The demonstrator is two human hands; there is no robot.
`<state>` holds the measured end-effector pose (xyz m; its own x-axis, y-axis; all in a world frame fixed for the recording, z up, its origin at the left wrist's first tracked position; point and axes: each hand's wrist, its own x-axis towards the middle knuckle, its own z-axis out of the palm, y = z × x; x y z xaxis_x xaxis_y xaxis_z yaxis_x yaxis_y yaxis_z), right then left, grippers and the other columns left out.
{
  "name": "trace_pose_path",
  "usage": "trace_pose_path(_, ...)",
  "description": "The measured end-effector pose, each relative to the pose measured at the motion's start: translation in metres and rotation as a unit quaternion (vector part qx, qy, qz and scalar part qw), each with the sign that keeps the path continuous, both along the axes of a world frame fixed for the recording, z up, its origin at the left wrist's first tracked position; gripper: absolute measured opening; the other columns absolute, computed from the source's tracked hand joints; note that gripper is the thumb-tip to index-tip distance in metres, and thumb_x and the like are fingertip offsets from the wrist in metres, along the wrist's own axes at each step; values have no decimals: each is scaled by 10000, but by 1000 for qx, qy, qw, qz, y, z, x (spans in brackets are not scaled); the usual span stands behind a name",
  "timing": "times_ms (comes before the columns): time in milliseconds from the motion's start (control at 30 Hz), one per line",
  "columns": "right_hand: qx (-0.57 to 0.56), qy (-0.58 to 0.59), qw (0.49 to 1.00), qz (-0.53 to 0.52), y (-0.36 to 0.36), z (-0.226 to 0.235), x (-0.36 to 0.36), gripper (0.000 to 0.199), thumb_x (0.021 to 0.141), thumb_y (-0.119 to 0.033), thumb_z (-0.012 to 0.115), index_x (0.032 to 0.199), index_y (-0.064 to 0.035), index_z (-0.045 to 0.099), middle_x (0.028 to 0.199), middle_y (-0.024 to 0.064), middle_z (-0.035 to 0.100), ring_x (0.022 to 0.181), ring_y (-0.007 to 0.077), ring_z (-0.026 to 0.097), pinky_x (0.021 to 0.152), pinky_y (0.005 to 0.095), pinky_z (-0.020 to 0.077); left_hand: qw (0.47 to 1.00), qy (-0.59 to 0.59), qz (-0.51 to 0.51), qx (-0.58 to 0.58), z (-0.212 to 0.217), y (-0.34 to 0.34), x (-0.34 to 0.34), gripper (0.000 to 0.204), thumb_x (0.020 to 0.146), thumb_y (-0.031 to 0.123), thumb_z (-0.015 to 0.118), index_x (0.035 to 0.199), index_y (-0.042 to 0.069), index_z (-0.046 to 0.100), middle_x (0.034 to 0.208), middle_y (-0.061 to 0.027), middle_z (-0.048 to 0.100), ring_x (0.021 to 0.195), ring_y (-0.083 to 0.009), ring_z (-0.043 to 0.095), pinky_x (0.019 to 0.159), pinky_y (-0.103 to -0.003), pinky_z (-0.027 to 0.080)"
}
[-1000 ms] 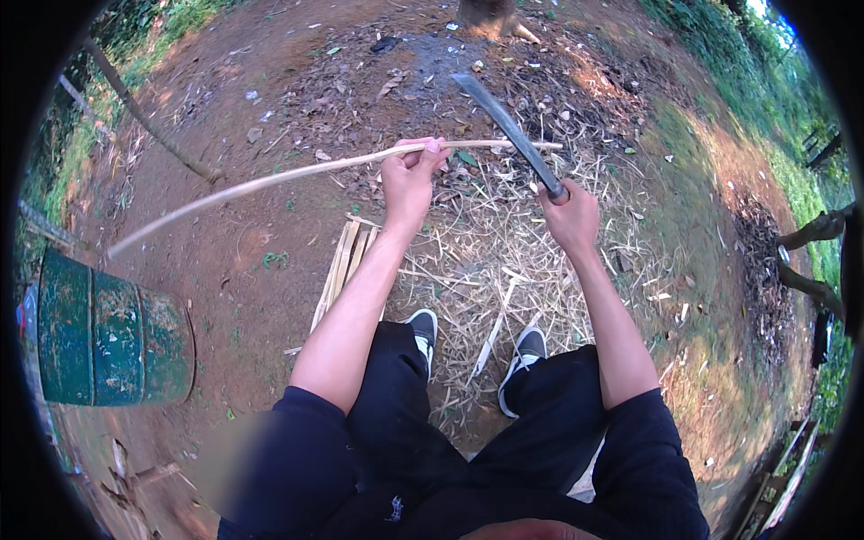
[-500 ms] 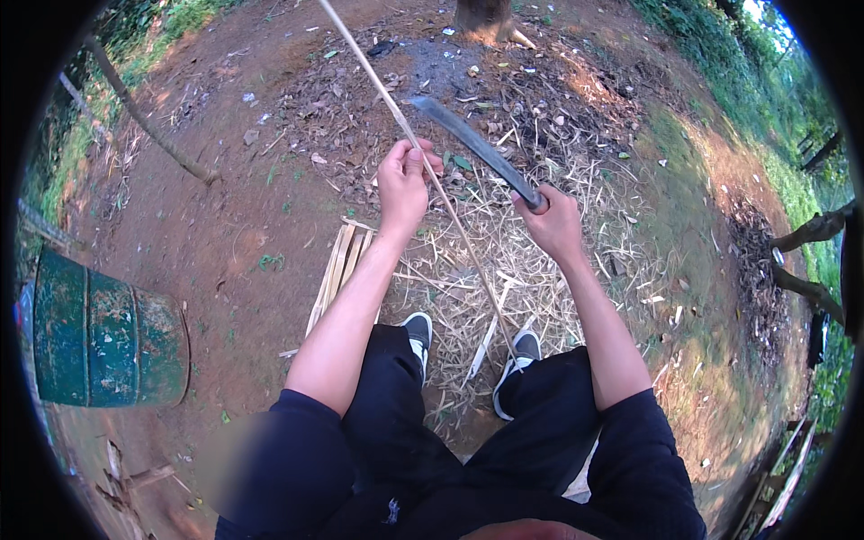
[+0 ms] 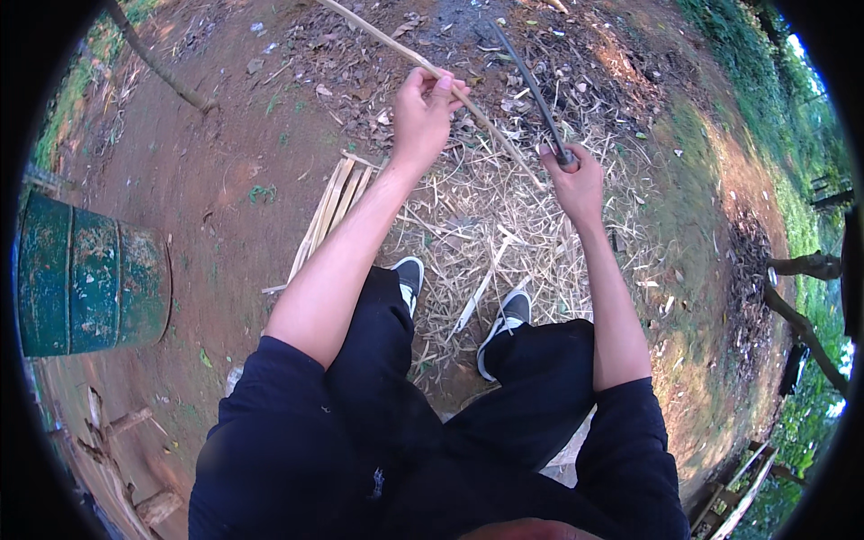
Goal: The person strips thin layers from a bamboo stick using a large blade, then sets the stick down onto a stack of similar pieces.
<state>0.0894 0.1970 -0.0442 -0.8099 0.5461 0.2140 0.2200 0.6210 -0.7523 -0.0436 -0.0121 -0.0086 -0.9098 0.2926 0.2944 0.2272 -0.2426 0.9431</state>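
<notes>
My left hand (image 3: 425, 117) is closed around a long, thin strip of pale wood or bamboo (image 3: 493, 132). The strip slants from the upper left down to the right, and its lower end hangs over the shavings in front of my feet. My right hand (image 3: 576, 184) grips the handle of a machete (image 3: 533, 87) with a long dark blade. The blade points up and away, seen nearly edge-on, and stands apart from the strip, to its right.
Pale shavings (image 3: 477, 236) cover the ground around my shoes. A bundle of split strips (image 3: 329, 211) lies left of my feet. A rusty green drum (image 3: 94, 274) stands at the far left, with rough timber (image 3: 126, 450) below it. Branches (image 3: 801, 297) jut in at right.
Both hands have moved up and away from me. The strip's lower end has lifted off my right shoe area, and the machete blade has turned more upright, away from the strip.
</notes>
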Motion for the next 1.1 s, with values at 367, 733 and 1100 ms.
trace_pose_path(367,55,-150,986,40,-33,17,-11,426,847,-486,735,845,-61,727,589,53,623,579,175,612,605,361,472,972,-210,-104,30,0,8,10,397,1085,307,338,1087,-47,519,1098,-234,629,1086,-344,646,989,-464,533)
trace_pose_path(733,34,-70,997,15,-42,12,-34,420,854,-427,755,791,-21,665,561,7,549,535,106,463,545,306,393,903,-289,96,303,-70,-97,39,411,1079,335,329,1284,-2,443,1416,-248,429,1366,-356,405,1196,-467,302)
trace_pose_path(1100,63,-99,987,110,-58,-14,-54,434,851,-437,765,917,-11,709,589,-19,542,552,72,447,539,270,357,763,-386,250,454,-238,-220,174,510,1055,423,329,1468,124,309,1566,-161,284,1404,-340,378,1169,-460,350)
